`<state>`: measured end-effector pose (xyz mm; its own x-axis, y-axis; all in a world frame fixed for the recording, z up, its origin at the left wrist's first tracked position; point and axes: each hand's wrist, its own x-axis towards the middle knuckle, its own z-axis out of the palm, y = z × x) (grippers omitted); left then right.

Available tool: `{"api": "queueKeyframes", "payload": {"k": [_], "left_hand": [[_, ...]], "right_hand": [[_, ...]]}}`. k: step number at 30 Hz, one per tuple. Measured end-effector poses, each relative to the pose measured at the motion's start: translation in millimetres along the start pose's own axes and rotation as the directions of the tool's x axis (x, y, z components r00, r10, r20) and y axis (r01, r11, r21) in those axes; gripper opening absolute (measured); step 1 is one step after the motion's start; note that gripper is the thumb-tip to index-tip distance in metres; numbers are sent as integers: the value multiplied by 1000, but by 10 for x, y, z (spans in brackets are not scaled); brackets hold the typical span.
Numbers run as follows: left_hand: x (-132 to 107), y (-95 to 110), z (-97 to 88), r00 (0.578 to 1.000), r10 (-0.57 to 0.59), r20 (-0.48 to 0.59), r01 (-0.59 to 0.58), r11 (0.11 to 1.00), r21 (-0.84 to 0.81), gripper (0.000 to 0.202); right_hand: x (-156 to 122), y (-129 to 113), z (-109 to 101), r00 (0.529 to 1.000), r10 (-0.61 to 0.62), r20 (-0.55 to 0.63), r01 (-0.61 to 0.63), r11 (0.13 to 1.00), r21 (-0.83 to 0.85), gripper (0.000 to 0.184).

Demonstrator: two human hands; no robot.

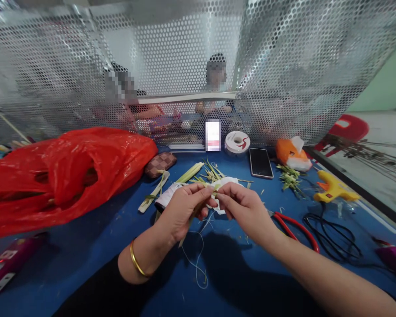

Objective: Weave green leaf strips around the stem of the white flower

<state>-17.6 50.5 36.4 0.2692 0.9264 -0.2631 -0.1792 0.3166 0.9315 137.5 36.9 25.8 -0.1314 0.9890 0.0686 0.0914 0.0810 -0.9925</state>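
Observation:
My left hand [185, 209], with a gold bangle at its wrist, is closed on a narrow pale green leaf strip [215, 188]. The fingertips of my right hand [242, 207] pinch the same strip, close against the left fingers. Part of the strip is hidden by the fingers. A thin pale thread [198, 264] hangs or lies below the hands in a loop. Behind them are a white tissue [229, 180], cut stalks [214, 171] and a folded husk-like leaf [190, 172]. A dry pale husk [154, 193] lies to the left.
A red plastic bag [119, 176] fills the left side, beside a checked pouch [160, 164]. On the right are red-handled pliers [298, 229], a yellow glue gun [336, 187], a phone [261, 163], a ribbon spool [236, 143] and a tissue pack [292, 154]. A perforated screen [171, 53] stands behind, people beyond.

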Motion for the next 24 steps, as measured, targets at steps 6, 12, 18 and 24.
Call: {"api": "queueKeyframes", "payload": {"k": [6, 12, 18, 24], "left_hand": [[-74, -14, 46, 995, 96, -8, -95, 991, 91, 18], [-288, -88, 138, 974, 189, -123, -179, 980, 83, 10], [-384, -348, 50, 937, 273, -219, -253, 961, 114, 14], [-323, -493, -7, 959, 221, -179, -215, 975, 49, 10]], "right_hand": [[-55, -20, -34, 995, -91, 40, 96, 984, -148, 19], [-225, -107, -49, 974, -227, 27, 222, 916, -335, 18], [-473, 108, 35, 974, -220, 43, 221, 906, -361, 17], [-471, 397, 32, 996, -49, 71, 61, 983, -173, 34]]}}
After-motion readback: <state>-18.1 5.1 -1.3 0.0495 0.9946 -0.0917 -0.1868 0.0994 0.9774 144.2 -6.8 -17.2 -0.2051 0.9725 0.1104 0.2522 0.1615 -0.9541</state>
